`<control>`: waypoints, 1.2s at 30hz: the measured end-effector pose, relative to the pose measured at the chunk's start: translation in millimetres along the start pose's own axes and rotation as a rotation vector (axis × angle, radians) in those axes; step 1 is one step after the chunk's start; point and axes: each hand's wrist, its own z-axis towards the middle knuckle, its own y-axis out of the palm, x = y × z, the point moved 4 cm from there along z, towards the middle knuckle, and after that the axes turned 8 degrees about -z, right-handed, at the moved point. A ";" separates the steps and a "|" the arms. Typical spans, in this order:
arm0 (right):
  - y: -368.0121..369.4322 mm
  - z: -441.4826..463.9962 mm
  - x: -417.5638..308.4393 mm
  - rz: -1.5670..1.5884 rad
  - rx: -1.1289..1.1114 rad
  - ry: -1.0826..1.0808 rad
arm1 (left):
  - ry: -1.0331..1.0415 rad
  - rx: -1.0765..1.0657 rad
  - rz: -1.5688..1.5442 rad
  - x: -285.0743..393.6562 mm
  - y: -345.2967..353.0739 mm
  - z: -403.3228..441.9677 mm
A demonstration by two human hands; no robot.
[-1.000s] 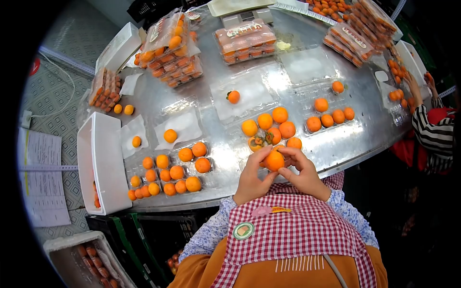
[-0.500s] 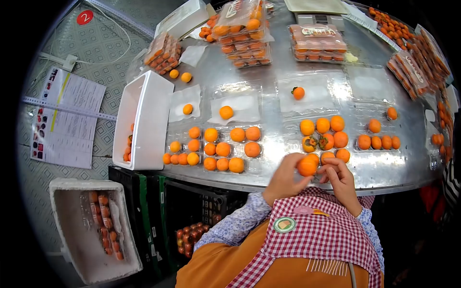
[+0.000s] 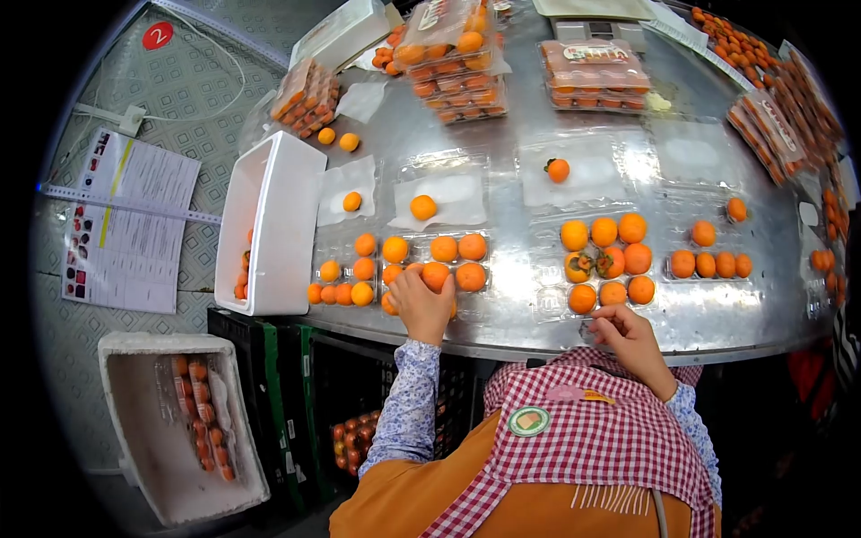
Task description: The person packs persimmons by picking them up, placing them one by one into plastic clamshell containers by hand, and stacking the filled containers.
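Note:
My left hand [image 3: 420, 303] is closed around an orange persimmon [image 3: 436, 275], over a clear plastic tray of persimmons left of the middle. Its fingers hide some of the fruit beneath. At the table's front edge my right hand [image 3: 630, 339] is curled with its fingertips drawn together; whether something small is in them is hard to make out. Just beyond it lies another clear tray with rows of persimmons [image 3: 613, 293], two of them showing green leafy tops. To the right, a third tray holds several persimmons [image 3: 705, 265].
Lidded packs of persimmons [image 3: 459, 67] are stacked at the back, beside a scale [image 3: 596, 34]. A white foam box [image 3: 269, 224] stands at the left table edge. Open lids with paper liners [image 3: 439, 193] lie behind the trays. Another foam box [image 3: 188, 430] is lower left.
My left hand has moved left with the persimmon, from in front of my right hand to the tray left of the middle. The right hand has stayed near its place.

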 end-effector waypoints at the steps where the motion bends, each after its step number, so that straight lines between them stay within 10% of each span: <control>1: -1.1 -0.7 0.8 0.000 0.005 0.010 | -0.007 -0.002 0.026 1.8 1.7 -0.2; 9: -6.2 0.3 4.6 -0.027 0.042 0.025 | -0.068 -0.060 0.128 -0.9 8.3 0.1; 16: -6.0 4.1 3.6 -0.024 0.034 0.031 | 0.369 0.035 -0.214 80.1 -3.1 11.7; 22: -4.9 4.0 7.6 -0.119 0.027 -0.080 | 0.858 -0.559 -0.563 186.3 59.9 34.1; 28: -23.1 -2.8 18.1 -0.037 0.084 0.034 | 0.862 -0.906 -0.447 194.2 100.4 52.3; 36: -16.8 8.2 22.2 -0.016 0.144 -0.075 | 0.806 -0.898 -0.491 183.2 93.6 43.2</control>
